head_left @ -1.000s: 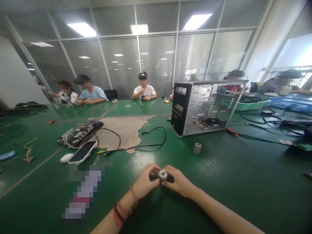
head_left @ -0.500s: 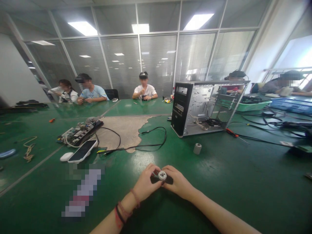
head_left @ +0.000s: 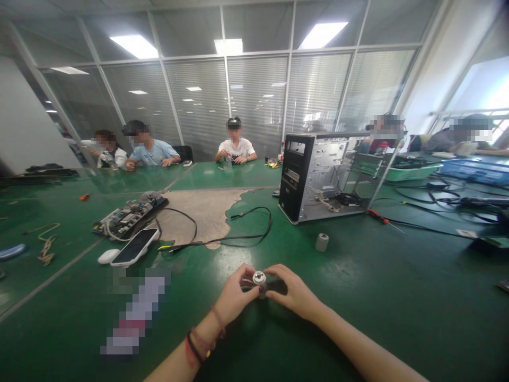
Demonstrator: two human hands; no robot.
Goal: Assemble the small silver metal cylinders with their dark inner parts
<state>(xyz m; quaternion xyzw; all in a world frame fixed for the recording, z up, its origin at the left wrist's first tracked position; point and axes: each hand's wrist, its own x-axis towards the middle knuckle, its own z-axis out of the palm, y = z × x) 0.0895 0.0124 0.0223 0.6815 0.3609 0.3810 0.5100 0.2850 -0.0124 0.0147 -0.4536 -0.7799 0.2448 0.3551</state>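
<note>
A small cylindrical electric motor (head_left: 260,278) with a pale round end and a dark centre sits low over the green table in front of me. My left hand (head_left: 237,291) grips it between thumb and fingers; thin wires show inside that grasp. On the motor's other side, my right hand (head_left: 296,294) is open, thumb and fingers spread around a gap, with the fingertips close to the motor. Whether the index fingertip still touches it I cannot tell. Ahead and to the right stands a grey metal cylinder (head_left: 322,242), upright and apart from both hands.
An open computer case (head_left: 294,178) stands beyond the cylinder, with a screwdriver (head_left: 377,215) beside it. Left of my hands lie a phone (head_left: 135,247), a white case (head_left: 108,257), a circuit assembly (head_left: 131,215) and black cables (head_left: 238,240). Several people sit across the table.
My right hand's fingers have spread and drawn away to the right from the motor. The motor has shifted slightly up and left in my left hand and tilts a little differently.
</note>
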